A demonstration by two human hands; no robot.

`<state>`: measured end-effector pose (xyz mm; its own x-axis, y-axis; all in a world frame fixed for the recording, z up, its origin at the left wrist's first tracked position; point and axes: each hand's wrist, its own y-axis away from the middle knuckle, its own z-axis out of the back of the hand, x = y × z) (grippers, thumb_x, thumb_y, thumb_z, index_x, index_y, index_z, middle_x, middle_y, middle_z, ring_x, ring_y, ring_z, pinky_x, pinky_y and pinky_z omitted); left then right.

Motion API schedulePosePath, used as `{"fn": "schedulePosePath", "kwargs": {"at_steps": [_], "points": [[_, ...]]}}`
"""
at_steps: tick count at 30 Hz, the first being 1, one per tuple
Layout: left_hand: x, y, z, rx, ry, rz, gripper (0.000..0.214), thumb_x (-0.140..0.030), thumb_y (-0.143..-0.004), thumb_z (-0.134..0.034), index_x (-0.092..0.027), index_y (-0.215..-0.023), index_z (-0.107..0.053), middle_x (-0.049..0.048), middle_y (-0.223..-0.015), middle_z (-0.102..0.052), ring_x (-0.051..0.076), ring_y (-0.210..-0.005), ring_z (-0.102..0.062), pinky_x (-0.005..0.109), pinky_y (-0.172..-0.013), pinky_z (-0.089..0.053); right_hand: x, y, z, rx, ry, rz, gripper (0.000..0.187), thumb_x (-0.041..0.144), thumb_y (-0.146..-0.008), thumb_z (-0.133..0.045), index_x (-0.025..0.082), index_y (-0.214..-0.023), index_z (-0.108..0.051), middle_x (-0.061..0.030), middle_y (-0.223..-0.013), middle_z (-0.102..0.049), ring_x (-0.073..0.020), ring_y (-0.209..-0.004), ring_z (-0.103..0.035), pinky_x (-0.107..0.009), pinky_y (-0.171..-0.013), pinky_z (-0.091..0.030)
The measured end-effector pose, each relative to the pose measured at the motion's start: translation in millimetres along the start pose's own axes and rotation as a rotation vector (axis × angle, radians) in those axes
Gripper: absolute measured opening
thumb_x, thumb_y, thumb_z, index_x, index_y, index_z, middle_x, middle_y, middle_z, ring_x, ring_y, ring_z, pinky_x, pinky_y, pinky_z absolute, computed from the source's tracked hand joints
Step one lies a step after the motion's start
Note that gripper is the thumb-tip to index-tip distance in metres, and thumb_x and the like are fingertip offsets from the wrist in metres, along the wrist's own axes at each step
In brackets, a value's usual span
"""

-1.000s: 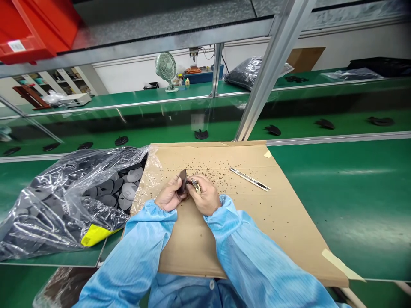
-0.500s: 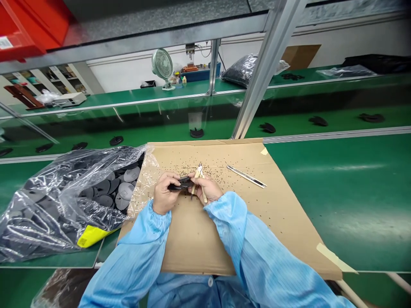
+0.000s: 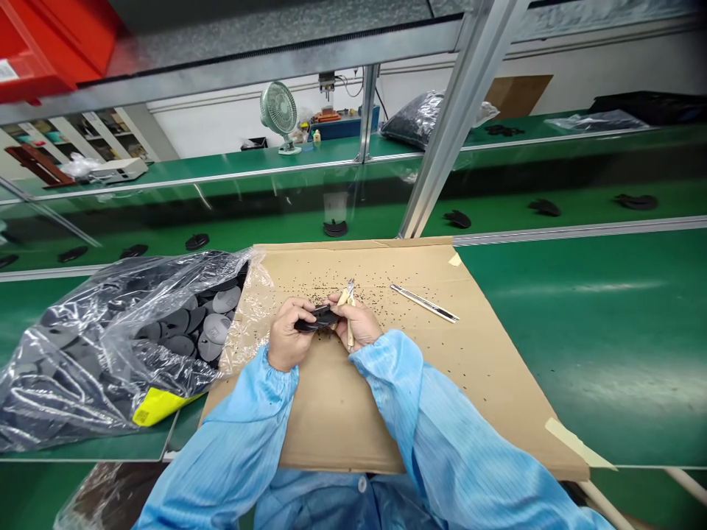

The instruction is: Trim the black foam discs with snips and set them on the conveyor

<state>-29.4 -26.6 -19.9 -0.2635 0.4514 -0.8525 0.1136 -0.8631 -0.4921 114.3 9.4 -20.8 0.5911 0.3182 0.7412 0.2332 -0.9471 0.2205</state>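
My left hand [image 3: 283, 340] is closed round the left end of a dark, flattish black plastic piece [image 3: 316, 319], held above the cardboard sheet [image 3: 342, 419]. My right hand [image 3: 362, 325] grips a pair of nippers [image 3: 347, 297] with cream handles, their metal jaws pointing away from me. Its fingertips also touch the right end of the black piece. Many tiny black bits lie scattered on the cardboard around and beyond both hands. To the right of them rests a slim utility knife [image 3: 424, 303].
A clear plastic bag [image 3: 71, 353] full of black and grey discs lies on the left, overlapping the cardboard. Behind runs a green conveyor belt [image 3: 259, 221] carrying spaced black pieces. A slanted metal post [image 3: 442, 147] rises beyond the cardboard, and a red bin [image 3: 60, 44] sits upper left.
The black piece and my left hand have shifted slightly right. The nippers have turned, their jaws swinging a little to the right. Pieces on the belt have drifted slightly left.
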Motion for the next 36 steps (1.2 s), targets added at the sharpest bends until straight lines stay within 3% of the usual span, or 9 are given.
{"fn": "schedulePosePath", "kwargs": {"at_steps": [8,11,14,17,20,26,29,32,36], "points": [[-4,3,-2.5,0.026,-0.046,-0.088,0.017,-0.006,-0.067,-0.068,-0.023,-0.071,-0.064,0.0067,-0.091,-0.060,0.021,-0.089,-0.057,0.036,-0.084,-0.046,-1,-1,-1,-0.040,0.018,0.047,0.028,0.015,-0.053,-0.064,0.020,-0.080,-0.059,0.0002,-0.069,-0.065,-0.0220,-0.080,-0.065,-0.034,-0.069,-0.053],[-3,3,-3.6,0.030,-0.023,-0.045,0.017,-0.006,-0.065,-0.070,-0.022,-0.070,-0.063,0.0067,-0.093,-0.060,0.021,-0.092,-0.057,0.036,-0.087,-0.046,3,2,-4,-0.081,-0.025,0.035,0.028,0.011,-0.049,-0.063,0.020,-0.076,-0.060,0.0006,-0.068,-0.066,-0.0196,-0.077,-0.064,-0.030,-0.067,-0.052],[1,0,-5.8,0.004,0.127,0.081,0.019,-0.011,-0.063,-0.076,-0.020,-0.069,-0.059,0.0058,-0.095,-0.060,0.021,-0.094,-0.059,0.037,-0.090,-0.046,7,6,-6,-0.029,-0.020,0.057,0.024,0.015,-0.052,-0.067,0.019,-0.075,-0.062,-0.0002,-0.070,-0.066,-0.0167,-0.069,-0.061,-0.028,-0.062,-0.049],[-1,-5,-7.1,-0.025,0.462,0.308,0.033,-0.018,-0.059,-0.082,-0.018,-0.067,-0.050,0.0028,-0.090,-0.061,0.021,-0.095,-0.061,0.037,-0.089,-0.048,11,12,-9,0.084,0.009,0.087,0.023,0.023,-0.059,-0.072,0.019,-0.079,-0.063,-0.0004,-0.074,-0.065,-0.0134,-0.059,-0.057,-0.029,-0.059,-0.049],[-5,-10,-3.9,0.033,0.723,0.478,0.043,-0.017,-0.055,-0.085,-0.017,-0.064,-0.042,0.0010,-0.084,-0.061,0.021,-0.096,-0.062,0.036,-0.086,-0.048,13,18,-11,0.173,-0.004,0.106,0.025,0.026,-0.059,-0.075,0.019,-0.081,-0.065,0.0009,-0.073,-0.063,-0.0110,-0.056,-0.055,-0.027,-0.057,-0.048],[-4,-12,10.8,0.097,0.907,0.639,0.048,-0.016,-0.048,-0.087,-0.017,-0.064,-0.042,0.0009,-0.086,-0.060,0.020,-0.091,-0.060,0.033,-0.076,-0.050,18,29,-15,0.331,0.043,0.065,0.029,0.031,-0.058,-0.079,0.020,-0.082,-0.068,0.0005,-0.068,-0.064,-0.0145,-0.060,-0.058,-0.028,-0.060,-0.048],[-2,-10,13.8,0.129,0.954,0.668,0.045,-0.015,-0.049,-0.087,-0.018,-0.064,-0.045,0.0003,-0.087,-0.061,0.019,-0.090,-0.061,0.031,-0.072,-0.052,19,32,-16,0.391,0.052,0.054,0.031,0.034,-0.057,-0.079,0.020,-0.082,-0.067,-0.0027,-0.081,-0.068,-0.0141,-0.060,-0.059,-0.030,-0.063,-0.048],[-2,-11,12.4,0.101,0.921,0.687,0.039,-0.022,-0.053,-0.087,-0.019,-0.073,-0.054,0.0013,-0.089,-0.063,0.018,-0.085,-0.062,0.030,-0.069,-0.053,14,28,-13,0.303,0.089,0.132,0.029,0.035,-0.061,-0.077,0.020,-0.084,-0.066,-0.0048,-0.090,-0.069,-0.0152,-0.065,-0.060,-0.032,-0.068,-0.049],[2,-23,11.5,-0.152,0.757,0.682,0.043,-0.026,-0.059,-0.084,-0.022,-0.094,-0.060,-0.0005,-0.092,-0.064,0.012,-0.077,-0.061,0.021,-0.057,-0.048,1,11,-1,-0.077,0.302,0.437,0.026,0.035,-0.069,-0.070,0.020,-0.090,-0.064,-0.0036,-0.083,-0.067,-0.0197,-0.078,-0.062,-0.035,-0.078,-0.049]]}}
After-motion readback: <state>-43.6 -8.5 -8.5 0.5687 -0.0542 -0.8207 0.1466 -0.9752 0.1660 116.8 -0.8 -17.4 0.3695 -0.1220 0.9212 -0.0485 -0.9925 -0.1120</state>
